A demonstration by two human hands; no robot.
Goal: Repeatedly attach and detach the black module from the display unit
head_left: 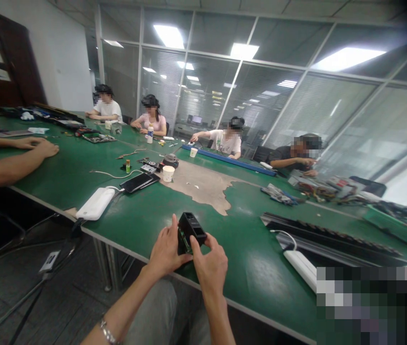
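- A glass partition wall with blinds [246, 86] runs across the room from 12 to 3 o'clock, behind the long counter.
- The green-topped counter [250, 254] stretches ahead of me from my lap toward 12 o'clock, with a worn tan patch [199, 187] near its middle.
- Four co-workers [225, 139] sit along the far side, from 11 to 2 o'clock, each working at the counter.
- At 9 o'clock, another person's forearm and hand [34, 148] rest on the counter.
- At 3 o'clock, a green tray [397, 227] sits at the counter's edge, and a heap of circuit boards and wires [314, 187] lies beyond it.
- At 4 o'clock, a white power strip [300, 268] lies on the counter.
- At 10 o'clock, a white power bank [96, 203] lies with a black phone [139, 182] beyond it, and a paper cup [168, 173] stands nearer 12 o'clock.
- At 6 o'clock, just above the counter's near edge, I hold a black electronic housing [191, 230], a green circuit board [185, 243] showing along its lower side.
- My left hand [165, 249] and my right hand [210, 268] grip it from both sides, the fingers of each pressed against it.
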